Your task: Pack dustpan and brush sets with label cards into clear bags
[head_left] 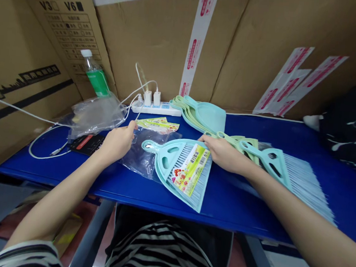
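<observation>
A light-blue dustpan (162, 171) lies on the table with a matching brush (197, 199) nested in it and a yellow-green printed label card (190, 170) across the bristles. My right hand (224, 153) is closed at the dustpan's upper right corner; its fingertips are partly hidden. To the left, my left hand (119, 141) pinches the edge of a clear plastic bag (141, 161), which spreads partly beneath the dustpan. More label cards (158, 124) lie just beyond the left fingers. Behind the right hand are stacked green and blue dustpans (209, 115).
Loose brushes (305, 178) lie at the right, partly behind my right forearm. A white power strip (167, 109) with plugged chargers stands at the back. On the left are a bottle (97, 78), crumpled clear plastic (100, 112), a black package (86, 143) and white cables. Cardboard (161, 44) walls the back.
</observation>
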`<action>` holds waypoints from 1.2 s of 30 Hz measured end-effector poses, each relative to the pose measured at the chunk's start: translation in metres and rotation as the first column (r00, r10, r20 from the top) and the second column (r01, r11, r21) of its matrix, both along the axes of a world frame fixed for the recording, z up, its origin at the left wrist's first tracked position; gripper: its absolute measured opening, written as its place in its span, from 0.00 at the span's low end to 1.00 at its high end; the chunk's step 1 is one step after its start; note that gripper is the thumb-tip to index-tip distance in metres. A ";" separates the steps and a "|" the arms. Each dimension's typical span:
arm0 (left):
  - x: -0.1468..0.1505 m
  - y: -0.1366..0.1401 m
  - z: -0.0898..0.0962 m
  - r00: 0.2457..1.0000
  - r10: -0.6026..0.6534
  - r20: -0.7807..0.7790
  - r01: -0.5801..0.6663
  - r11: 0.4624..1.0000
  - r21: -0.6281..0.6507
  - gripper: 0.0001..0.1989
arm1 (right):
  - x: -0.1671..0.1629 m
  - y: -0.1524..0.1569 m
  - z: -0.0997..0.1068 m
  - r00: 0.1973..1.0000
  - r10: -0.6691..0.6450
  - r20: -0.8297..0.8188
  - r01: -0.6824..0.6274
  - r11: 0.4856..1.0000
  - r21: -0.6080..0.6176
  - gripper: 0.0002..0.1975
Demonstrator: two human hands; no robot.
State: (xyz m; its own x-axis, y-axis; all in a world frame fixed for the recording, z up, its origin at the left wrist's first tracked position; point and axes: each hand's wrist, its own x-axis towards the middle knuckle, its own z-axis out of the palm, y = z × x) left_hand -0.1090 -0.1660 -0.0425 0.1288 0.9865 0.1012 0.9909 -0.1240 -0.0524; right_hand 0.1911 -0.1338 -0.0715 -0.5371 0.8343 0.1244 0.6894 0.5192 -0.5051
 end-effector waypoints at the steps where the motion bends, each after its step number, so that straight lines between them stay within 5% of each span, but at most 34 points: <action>1: -0.001 0.001 0.000 0.999 -0.013 0.033 0.013 1.000 0.001 0.19 | 0.000 0.000 0.000 1.000 -0.001 0.002 0.001 1.000 0.004 0.08; 12: -0.008 0.004 -0.004 0.933 -0.148 0.328 0.131 0.989 0.074 0.14 | 0.001 -0.001 0.007 0.998 -0.062 -0.002 0.062 0.998 0.022 0.06; 20: -0.008 0.003 -0.007 0.801 -0.226 0.554 0.231 0.971 0.062 0.11 | -0.004 -0.006 0.006 0.994 -0.101 -0.035 0.097 0.991 -0.092 0.08; 28: -0.009 0.006 -0.009 0.834 -0.241 0.497 0.246 0.968 0.056 0.09 | -0.007 -0.008 0.003 0.992 -0.108 -0.065 0.092 0.972 -0.215 0.06; 36: -0.007 0.007 -0.010 0.897 -0.198 0.396 0.191 0.980 0.056 0.09 | -0.006 -0.004 -0.003 0.954 -0.042 -0.296 -0.053 0.951 -0.306 0.05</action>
